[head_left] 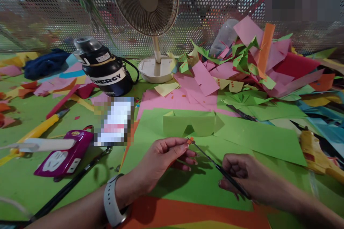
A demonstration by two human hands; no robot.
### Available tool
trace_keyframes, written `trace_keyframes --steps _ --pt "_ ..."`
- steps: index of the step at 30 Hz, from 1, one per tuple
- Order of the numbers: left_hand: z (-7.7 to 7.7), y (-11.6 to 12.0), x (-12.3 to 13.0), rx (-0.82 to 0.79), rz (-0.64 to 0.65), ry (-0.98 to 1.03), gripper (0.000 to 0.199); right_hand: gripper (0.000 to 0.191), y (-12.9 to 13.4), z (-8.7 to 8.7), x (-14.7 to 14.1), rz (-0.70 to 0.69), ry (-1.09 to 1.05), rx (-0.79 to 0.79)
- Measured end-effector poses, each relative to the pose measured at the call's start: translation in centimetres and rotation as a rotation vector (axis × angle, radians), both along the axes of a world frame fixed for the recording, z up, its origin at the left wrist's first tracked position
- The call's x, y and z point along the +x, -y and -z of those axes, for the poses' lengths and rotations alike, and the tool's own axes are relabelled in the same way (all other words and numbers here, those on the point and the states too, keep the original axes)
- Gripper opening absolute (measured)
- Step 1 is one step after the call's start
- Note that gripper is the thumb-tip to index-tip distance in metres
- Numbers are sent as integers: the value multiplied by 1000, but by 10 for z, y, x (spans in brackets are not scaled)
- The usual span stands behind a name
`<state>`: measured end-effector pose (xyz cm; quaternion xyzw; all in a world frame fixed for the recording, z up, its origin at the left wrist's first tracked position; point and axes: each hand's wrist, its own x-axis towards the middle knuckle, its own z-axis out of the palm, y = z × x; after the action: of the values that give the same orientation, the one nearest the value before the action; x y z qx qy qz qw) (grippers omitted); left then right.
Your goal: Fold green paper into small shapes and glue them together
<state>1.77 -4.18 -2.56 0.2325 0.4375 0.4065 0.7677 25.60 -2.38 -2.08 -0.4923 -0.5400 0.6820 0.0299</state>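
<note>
My left hand (pixel 166 155), with a white watch band at the wrist, pinches a tiny orange paper piece (pixel 190 140) between thumb and forefinger. Its other fingers are loosely spread. Dark scissors (pixel 206 155) are gripped in my right hand (pixel 242 171), their tips at the orange piece. Whether the blades are apart is too small to tell. Just behind the hands stands a folded light-green paper shape (pixel 188 123) with a dark notch at its lower edge. Both hands are above green paper sheets (pixel 172 189), which overlap an orange sheet (pixel 156 213).
A fan (pixel 157 66) and a black bottle (pixel 110 78) stand at the back. Paper scraps (pixel 209 78) pile up at back right. A yellow glue gun (pixel 311 150) lies right. To the left are a phone (pixel 115 121), a purple device (pixel 64 154) and a yellow cutter (pixel 40 128).
</note>
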Motion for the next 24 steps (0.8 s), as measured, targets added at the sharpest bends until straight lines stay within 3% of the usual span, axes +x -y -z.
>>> trace_keyframes --steps 24 --pt "0 0 1 8 -1 -27 22 39 0 -4 -2 18 30 6"
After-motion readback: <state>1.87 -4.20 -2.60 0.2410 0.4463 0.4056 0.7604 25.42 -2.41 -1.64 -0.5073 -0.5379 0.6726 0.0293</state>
